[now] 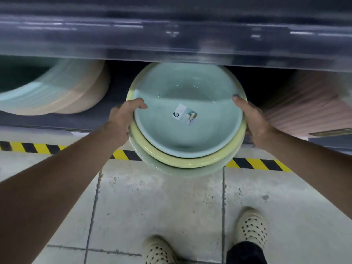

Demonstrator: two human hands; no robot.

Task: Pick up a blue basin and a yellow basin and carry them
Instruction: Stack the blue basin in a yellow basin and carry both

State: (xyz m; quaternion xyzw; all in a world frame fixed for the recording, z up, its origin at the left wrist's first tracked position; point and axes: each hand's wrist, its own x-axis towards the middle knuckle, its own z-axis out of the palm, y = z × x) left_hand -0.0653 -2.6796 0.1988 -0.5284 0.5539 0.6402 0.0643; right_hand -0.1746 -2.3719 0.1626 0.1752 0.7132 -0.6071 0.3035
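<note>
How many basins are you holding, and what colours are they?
blue basin: 1
yellow basin: 1
pale green basin: 1
Total: 3, nested, gripped by the left hand and right hand. The shelf stacks are too blurred to count.

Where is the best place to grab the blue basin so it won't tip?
By its rim, from the left and right sides at once. The blue basin is wide, round and nested in the yellow basin, so opposite edges balance it. The left hand and right hand grip there, thumbs over the rim.
</note>
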